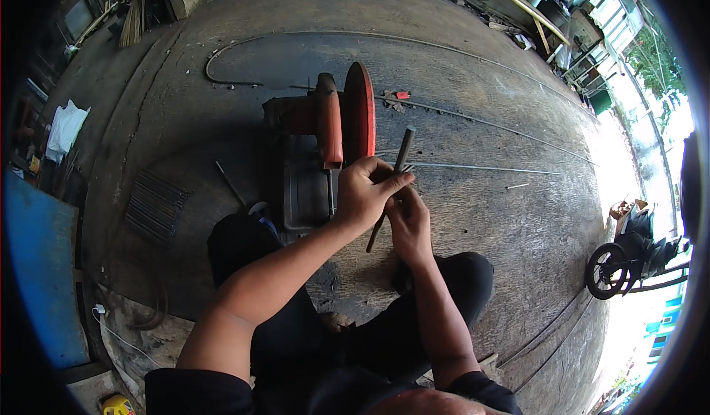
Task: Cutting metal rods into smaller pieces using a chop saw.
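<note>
My left hand (362, 193) is closed around a short grey metal rod (406, 145), its thumb lying along the side. The rod stands tilted, with its upper end leaning right and its lower end sticking out below my hands. Fingers of my right hand (411, 226) are curled and pressed against the same rod, just beneath the left thumb; their tips are partly hidden. Right in front of my hands stands an orange-red cut-off saw (330, 123) with a large red disc-shaped part (360, 112) and a dark metal base (299, 201).
Many dark cut rods (157, 206) lie in a row on the floor at left, near a single rod (231, 182). A long thin rod (488, 168) stretches right from the saw. My bent knees (470, 286) flank the work. Far right stands a motorbike (608, 271); a blue panel (41, 267) is at left.
</note>
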A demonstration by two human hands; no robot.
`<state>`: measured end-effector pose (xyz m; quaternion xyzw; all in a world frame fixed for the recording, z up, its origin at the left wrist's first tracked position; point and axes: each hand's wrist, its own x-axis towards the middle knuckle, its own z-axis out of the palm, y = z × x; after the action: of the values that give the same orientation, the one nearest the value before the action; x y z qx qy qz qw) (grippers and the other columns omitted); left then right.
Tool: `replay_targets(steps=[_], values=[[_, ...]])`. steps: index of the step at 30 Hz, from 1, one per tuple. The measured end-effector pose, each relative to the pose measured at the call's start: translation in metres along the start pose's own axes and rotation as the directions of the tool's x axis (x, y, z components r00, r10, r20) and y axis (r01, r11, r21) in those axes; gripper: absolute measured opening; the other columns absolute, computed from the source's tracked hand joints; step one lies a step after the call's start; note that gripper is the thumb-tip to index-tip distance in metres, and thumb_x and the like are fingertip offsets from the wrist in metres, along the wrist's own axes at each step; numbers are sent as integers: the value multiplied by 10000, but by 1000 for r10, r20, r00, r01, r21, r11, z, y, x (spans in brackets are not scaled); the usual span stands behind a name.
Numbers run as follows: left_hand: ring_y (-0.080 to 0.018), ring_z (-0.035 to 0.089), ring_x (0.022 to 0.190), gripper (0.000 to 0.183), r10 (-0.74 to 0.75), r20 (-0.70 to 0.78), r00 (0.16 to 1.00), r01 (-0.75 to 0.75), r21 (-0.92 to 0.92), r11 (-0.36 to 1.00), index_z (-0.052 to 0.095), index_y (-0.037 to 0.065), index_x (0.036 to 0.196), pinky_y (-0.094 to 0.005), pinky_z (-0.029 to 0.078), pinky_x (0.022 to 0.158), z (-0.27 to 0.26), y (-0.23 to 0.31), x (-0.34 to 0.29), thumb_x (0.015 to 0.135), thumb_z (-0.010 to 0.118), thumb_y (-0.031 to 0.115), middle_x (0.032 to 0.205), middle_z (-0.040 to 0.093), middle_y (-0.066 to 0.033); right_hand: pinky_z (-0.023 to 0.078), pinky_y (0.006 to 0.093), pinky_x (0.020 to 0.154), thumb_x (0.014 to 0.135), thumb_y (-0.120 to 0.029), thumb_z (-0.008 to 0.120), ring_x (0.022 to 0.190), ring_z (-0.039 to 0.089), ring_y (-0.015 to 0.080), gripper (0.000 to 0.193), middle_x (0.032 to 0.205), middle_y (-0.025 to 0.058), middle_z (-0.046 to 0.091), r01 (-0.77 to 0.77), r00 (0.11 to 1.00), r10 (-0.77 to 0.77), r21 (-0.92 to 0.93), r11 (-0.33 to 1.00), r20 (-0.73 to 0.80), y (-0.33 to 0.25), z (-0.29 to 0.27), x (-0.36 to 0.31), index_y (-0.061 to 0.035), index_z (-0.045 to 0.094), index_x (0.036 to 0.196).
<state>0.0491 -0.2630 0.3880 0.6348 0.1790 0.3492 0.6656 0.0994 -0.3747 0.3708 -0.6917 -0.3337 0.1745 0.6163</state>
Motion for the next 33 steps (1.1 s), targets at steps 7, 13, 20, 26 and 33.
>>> replay_targets(steps=[7,13,20,26,33], values=[[-48,538,590,270,-54,54,997,52,24,998,613,12,768,-200,427,548,-3,-4,3,816,747,240,638,596,6,422,211,561,986,-155,482,663,515,58,237,796,17,563,-108,994,105,312,944,24,5,8,-4,30,542,1122],[-44,577,679,142,26,117,993,-27,7,1000,657,-27,911,-210,460,593,-12,-16,0,870,670,108,750,655,-8,389,213,501,993,-203,460,570,460,78,234,728,6,508,-248,957,290,574,780,20,20,-2,-2,-2,539,1083],[-63,583,809,191,150,-51,987,-125,328,936,623,-14,1036,-198,470,732,-47,-8,26,853,640,39,896,630,-30,266,224,393,975,-234,492,447,351,44,262,596,-46,424,-380,852,485,404,832,-197,109,-19,22,-15,631,939],[-226,580,1044,562,-95,-165,982,138,273,952,460,-107,1258,-339,426,936,-78,-21,73,823,676,176,1162,582,-182,284,266,406,929,-271,536,434,381,76,323,543,-16,447,-490,740,631,456,743,-232,216,18,0,11,660,830],[-176,600,864,424,-479,-164,862,505,201,840,569,-11,1084,-290,483,745,-76,-36,111,808,729,268,934,599,-74,307,284,398,919,-330,538,421,407,100,396,531,3,467,-651,677,733,409,640,-68,249,7,11,16,659,769]])
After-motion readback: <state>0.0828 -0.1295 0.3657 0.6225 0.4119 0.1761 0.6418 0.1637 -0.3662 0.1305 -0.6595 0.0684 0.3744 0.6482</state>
